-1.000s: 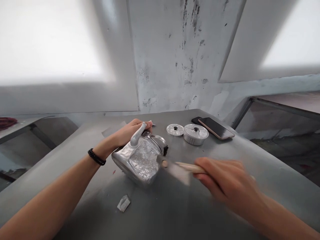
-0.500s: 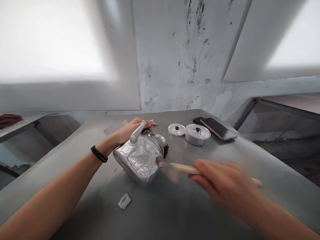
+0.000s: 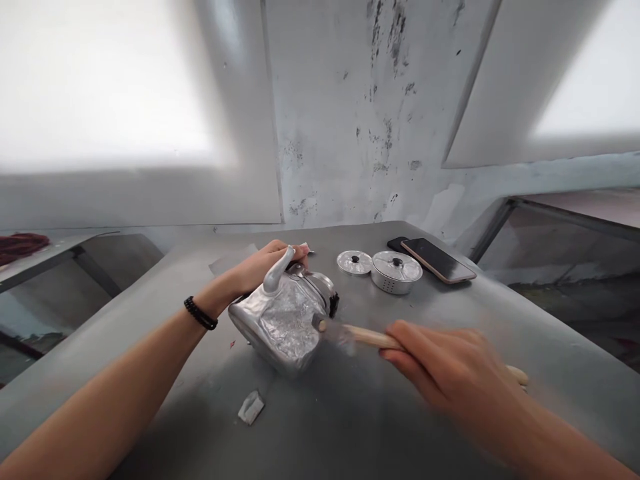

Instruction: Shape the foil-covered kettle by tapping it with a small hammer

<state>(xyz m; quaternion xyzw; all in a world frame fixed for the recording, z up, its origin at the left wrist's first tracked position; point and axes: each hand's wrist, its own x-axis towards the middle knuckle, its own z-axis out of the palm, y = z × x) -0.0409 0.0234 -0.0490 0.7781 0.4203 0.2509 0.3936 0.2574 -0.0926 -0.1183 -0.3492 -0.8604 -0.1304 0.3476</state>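
Observation:
A small aluminium kettle lies tipped on its side on a grey metal table, its dented flank facing me. My left hand is closed over its far side beside the spout and steadies it. My right hand is wrapped round the wooden handle of a hammer. The hammer's small head rests against the kettle's right lower edge. A black band is on my left wrist.
A small aluminium pot with its lid and a loose lid stand behind the kettle. Two phones lie at the far right. A crumpled scrap lies near me. A stained wall rises behind the table.
The hammer has swung in from the right and its head now meets the kettle. My left hand and the kettle have stayed in place.

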